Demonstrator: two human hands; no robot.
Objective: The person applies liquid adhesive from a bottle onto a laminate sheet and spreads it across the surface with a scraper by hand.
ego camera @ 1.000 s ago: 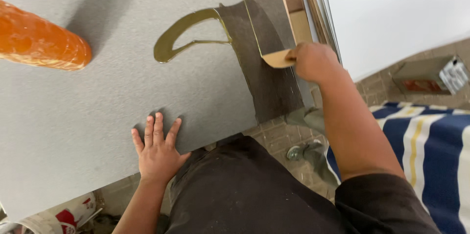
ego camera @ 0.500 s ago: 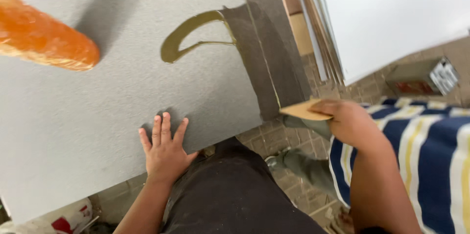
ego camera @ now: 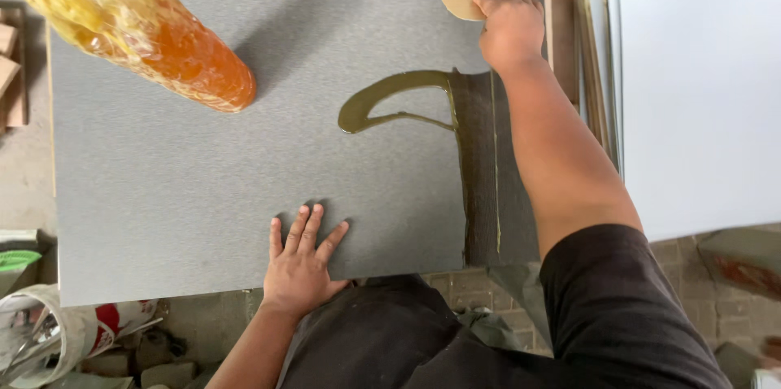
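Observation:
A large grey panel [ego camera: 187, 185] lies flat in front of me. My right hand [ego camera: 510, 27] grips a tan flat spreader card [ego camera: 461, 0] at the panel's far right corner. Below it runs a dark wet strip [ego camera: 480, 169] along the right edge, with a curved olive-green line of liquid [ego camera: 382, 96] beside it. My left hand [ego camera: 303, 259] rests flat, fingers spread, on the panel's near edge. An orange-filled plastic bottle [ego camera: 138, 31] lies on the panel at the far left.
White sheets [ego camera: 700, 88] are stacked to the right of the panel, with thin boards' edges [ego camera: 594, 55] between. A bucket with tools [ego camera: 41, 332] stands at the lower left. Brick floor [ego camera: 716, 275] shows at the lower right.
My right hand with the spreader has gone from off the panel's near right edge up to the far right corner. The left hand stays flat on the near edge.

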